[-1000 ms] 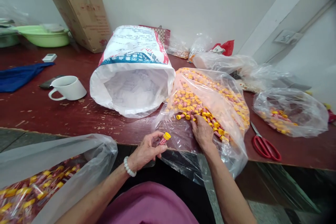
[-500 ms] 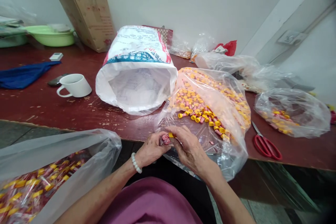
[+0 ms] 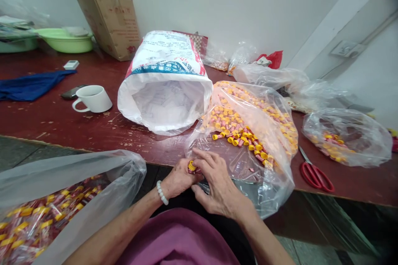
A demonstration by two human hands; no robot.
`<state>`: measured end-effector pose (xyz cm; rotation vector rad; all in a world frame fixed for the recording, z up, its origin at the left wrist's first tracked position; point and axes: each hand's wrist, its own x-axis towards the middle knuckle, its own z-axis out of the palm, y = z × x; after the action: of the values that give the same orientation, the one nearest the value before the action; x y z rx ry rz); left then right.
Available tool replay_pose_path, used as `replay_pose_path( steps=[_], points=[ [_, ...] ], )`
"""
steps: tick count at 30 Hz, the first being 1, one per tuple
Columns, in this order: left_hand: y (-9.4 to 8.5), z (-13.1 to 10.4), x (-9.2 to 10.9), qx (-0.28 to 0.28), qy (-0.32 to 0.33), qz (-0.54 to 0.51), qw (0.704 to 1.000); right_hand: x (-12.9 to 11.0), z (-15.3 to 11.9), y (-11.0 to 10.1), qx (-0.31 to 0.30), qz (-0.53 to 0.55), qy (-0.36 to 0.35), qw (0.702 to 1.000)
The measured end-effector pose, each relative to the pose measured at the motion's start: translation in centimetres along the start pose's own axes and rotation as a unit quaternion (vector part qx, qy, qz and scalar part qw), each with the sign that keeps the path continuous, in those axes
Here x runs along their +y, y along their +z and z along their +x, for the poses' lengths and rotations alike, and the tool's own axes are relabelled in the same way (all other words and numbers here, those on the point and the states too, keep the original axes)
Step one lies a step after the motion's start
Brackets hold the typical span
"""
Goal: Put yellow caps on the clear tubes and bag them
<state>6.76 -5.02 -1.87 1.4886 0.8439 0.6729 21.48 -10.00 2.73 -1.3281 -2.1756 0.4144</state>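
Note:
My left hand [image 3: 180,179], a pale bead bracelet on its wrist, is closed around a small red-and-white piece with a yellow cap [image 3: 192,166]. Over it, my right hand [image 3: 214,178] has its fingers apart, the fingertips touching or close to the yellow cap. Just beyond the hands, a clear plastic bag [image 3: 273,198] lies open on the table with many yellow-capped pieces [image 3: 245,136] in it. At the lower left, another translucent bag [image 3: 124,169] holds wrapped pieces with yellow caps.
On the dark red table [image 3: 124,145] lie a white sack [image 3: 164,99] with its mouth facing me, a white mug [image 3: 95,98], red-handled scissors [image 3: 315,174] and a smaller clear bag [image 3: 367,140]. A cardboard box [image 3: 116,25] and green basin [image 3: 66,41] stand behind.
The fingers of my right hand have spread and its thumb has moved off the piece. The yellow cap now sits upright at my left fingers. The view has shifted slightly.

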Motion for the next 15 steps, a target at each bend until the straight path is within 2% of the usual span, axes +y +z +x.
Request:
replay_pose_path(
  steps=[1, 3, 6, 8, 11, 13, 15],
  points=[
    [0.0, -0.1, 0.1, -0.005, -0.002, -0.021, 1.000, -0.1, 0.0, 0.2, -0.015, 0.017, 0.003, 1.000],
    [-0.1, -0.3, 0.5, -0.012, -0.009, -0.049, 0.999, 0.1, 0.0, 0.6, -0.006, 0.083, 0.028, 0.996],
    [-1.1, -1.1, 1.6, 0.004, -0.036, -0.030, 0.999, 1.8, 0.3, 0.8, 0.093, 0.216, 0.099, 0.967],
    [-2.6, -2.5, 2.4, 0.029, -0.064, -0.003, 0.998, 4.0, 0.6, 1.0, 0.171, 0.262, 0.156, 0.937],
    [-6.2, -6.2, 2.7, 0.083, -0.104, 0.013, 0.991, 8.0, 0.6, 1.3, 0.224, 0.187, 0.230, 0.928],
    [-9.4, -9.5, 2.0, 0.166, -0.140, 0.043, 0.975, 10.2, 0.6, 1.7, 0.229, 0.105, 0.256, 0.933],
    [-12.9, -13.0, 0.3, 0.250, -0.205, 0.113, 0.939, 11.7, 0.7, 2.1, 0.226, 0.056, 0.256, 0.938]
  ],
)
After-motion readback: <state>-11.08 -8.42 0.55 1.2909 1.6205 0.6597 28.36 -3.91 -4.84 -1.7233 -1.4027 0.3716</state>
